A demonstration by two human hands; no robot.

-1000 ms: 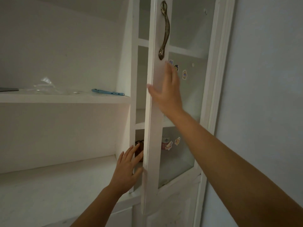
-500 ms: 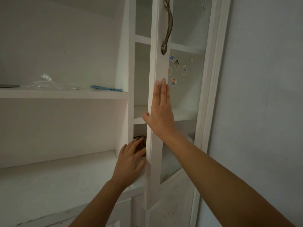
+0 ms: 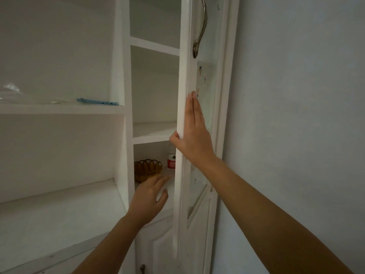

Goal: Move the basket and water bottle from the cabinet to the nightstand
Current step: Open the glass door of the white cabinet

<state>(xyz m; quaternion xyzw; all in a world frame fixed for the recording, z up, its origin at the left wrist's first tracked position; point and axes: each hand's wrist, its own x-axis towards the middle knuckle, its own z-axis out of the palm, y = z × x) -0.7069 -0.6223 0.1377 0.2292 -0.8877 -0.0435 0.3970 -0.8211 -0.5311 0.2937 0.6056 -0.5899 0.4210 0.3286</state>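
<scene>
Head view. Shows a white cabinet [image 3: 126, 80] with its tall glazed door [image 3: 182, 86] standing open, edge toward the camera. Finds the right hand [image 3: 194, 139] on that door: fingers straight and flat against the outer face, thumb laid on the narrow edge, nothing clasped. Finds the left hand [image 3: 148, 198] lower down, in front of the bottom compartment, fingers loose and spread, holding nothing. Places its fingertips over the near rim of the basket [image 3: 147, 167] as seen from here; cannot tell whether touching. Locates the basket, brown and woven with a looped rim, upright on the bottom shelf at the left of the compartment. Locates the water bottle [image 3: 171, 162] on the same shelf, behind and right of the basket, upright, red-labelled, partly hidden by the door edge. Notes a curved metal handle [image 3: 201, 26] high on the door and small stickers [image 3: 200, 71] on its glass. Notes, on the open shelf to the left, a flat blue item [image 3: 96, 101] and crumpled clear plastic [image 3: 11, 91]. Records a pale wall [image 3: 296, 115] at right.
</scene>
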